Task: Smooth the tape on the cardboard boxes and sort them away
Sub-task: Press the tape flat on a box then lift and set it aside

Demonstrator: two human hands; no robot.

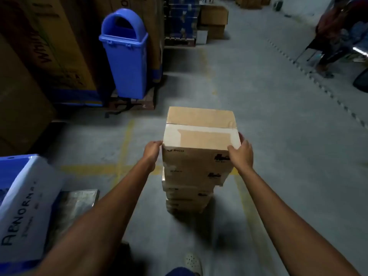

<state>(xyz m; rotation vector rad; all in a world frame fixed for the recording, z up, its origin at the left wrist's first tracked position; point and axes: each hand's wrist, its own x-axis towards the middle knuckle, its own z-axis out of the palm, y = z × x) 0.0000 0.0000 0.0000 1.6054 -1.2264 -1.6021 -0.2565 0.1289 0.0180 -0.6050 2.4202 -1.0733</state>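
Note:
A stack of several brown cardboard boxes (191, 186) stands on the grey floor in the middle of the view. The top box (201, 132) has brown tape across its lid and a white patch around it. My left hand (152, 151) holds the top box's left near corner, fingers curled onto its edge. My right hand (240, 153) grips the right near corner, thumb on the lid and fingers round the side. Both arms reach straight forward.
A blue swing-lid bin (124, 54) stands at the back left beside tall cartons (39, 56) on pallets. A blue crate with a white bag (23, 212) lies at the near left. Yellow floor lines (123, 148) cross under the stack. A person sits at the far right (336, 34).

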